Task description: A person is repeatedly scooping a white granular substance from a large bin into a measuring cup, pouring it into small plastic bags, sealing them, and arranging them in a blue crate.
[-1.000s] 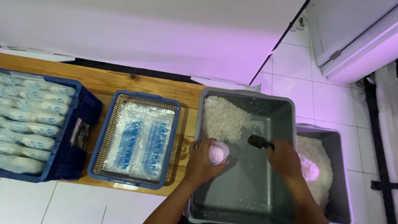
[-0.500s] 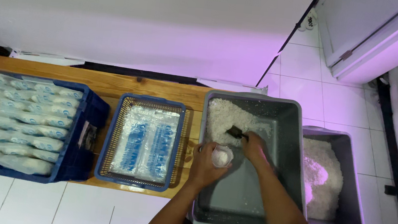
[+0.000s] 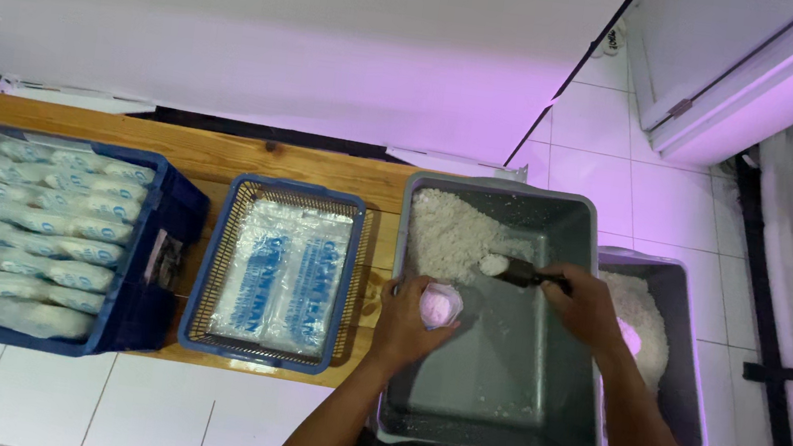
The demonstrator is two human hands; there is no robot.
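Now, your scene reads like this:
Left hand [image 3: 409,323]: your fingers curl round a small open bag [image 3: 440,305], pinching it upright over the left edge of the grey tub [image 3: 491,436].
Right hand [image 3: 587,310]: closed on the handle of a dark scoop [image 3: 512,269], whose head carries a white lump.
Scoop: it sits just beside the white grain pile [image 3: 446,229] in the far left corner of the tub, near the bag's mouth.
Second tub [image 3: 688,390]: on the tiled floor to your right, holding more white grain.
Counter [image 3: 223,156]: wooden, carrying a blue basket [image 3: 210,261] of flat printed bags and a blue crate [image 3: 171,215] of filled packs.
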